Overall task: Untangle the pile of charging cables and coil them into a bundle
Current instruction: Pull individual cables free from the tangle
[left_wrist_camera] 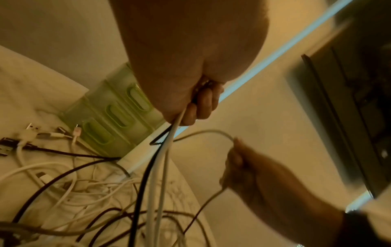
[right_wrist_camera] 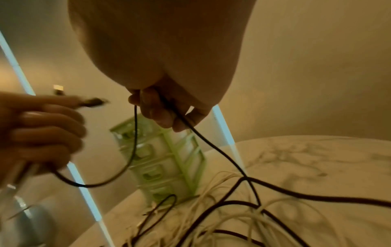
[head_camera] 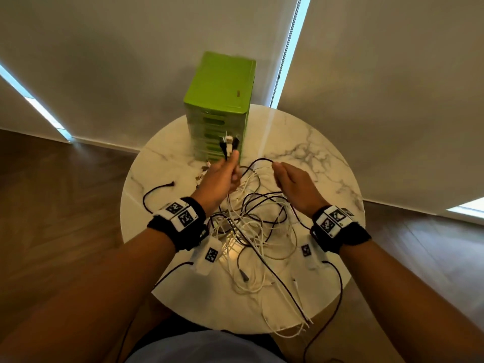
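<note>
Two hands are raised above a round marble table (head_camera: pixel 327 163), on which a tangled pile of charging cables (head_camera: pixel 251 231) is spread from the centre toward 6 o'clock, with white and black strands crossed over one another. Several cable ends (head_camera: pixel 228 144) are gripped upright in the left hand (head_camera: pixel 220 179), fingers curled round them, plugs projecting above the fist; white and black strands hang from this fist into the pile, as seen in the left wrist view (left_wrist_camera: pixel 160 158). A single black cable (right_wrist_camera: pixel 211 143) is pinched by the right hand (head_camera: pixel 296 184) at about 1 o'clock of the pile, fingers curled round it; from there it is looped across to the left hand and trailed down into the tangle. A green drawer unit (head_camera: pixel 222 100) is set at 12 o'clock on the table, just behind the left hand. Loose plugs (left_wrist_camera: pixel 42 133) are laid at about 10 o'clock, beside the unit's base. Marker-tagged wristbands (head_camera: pixel 180 213) are worn on both wrists.
</note>
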Available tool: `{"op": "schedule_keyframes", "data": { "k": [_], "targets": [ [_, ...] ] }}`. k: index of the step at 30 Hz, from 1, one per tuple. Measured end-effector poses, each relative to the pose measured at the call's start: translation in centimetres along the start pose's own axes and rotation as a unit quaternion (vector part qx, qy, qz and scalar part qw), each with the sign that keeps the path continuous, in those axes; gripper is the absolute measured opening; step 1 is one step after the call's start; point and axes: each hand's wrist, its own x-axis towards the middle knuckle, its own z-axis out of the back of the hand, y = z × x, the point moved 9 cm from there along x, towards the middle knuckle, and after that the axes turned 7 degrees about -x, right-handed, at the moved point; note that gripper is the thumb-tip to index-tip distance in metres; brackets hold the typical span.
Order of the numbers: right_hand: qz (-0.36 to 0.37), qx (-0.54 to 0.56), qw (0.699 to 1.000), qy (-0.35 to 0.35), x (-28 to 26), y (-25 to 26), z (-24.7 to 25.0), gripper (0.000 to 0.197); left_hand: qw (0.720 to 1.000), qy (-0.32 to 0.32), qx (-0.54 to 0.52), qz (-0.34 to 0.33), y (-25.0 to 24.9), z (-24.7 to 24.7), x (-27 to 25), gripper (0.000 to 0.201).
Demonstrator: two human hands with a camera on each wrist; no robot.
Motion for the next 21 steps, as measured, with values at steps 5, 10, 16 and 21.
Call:
{"op": "schedule_keyframes", "data": {
  "k": [5,10,16,21],
  "targets": [
    [0.059,0.015,0.995,0.078,-1.3,4.1,-2.8,0.030,0.999,0.007,0.040,0.028,1.9,-1.6,0.2,0.048],
    [0.045,0.060,0.991,0.106,-2.6,2.8,-4.7,0.045,0.999,0.016,-0.046,0.004,0.6,-2.7,0.3,0.046],
    [0.013,-0.026,0.987,0.156,-3.3,-3.3,-5.8,0.048,0.975,-0.002,-0.220,-0.026,-2.1,-1.4,0.6,0.042],
    [-0.034,-0.036,0.986,0.160,-4.1,-7.6,-4.5,0.050,0.964,-0.055,-0.247,-0.084,-5.1,2.8,1.6,0.042]
  ]
}}
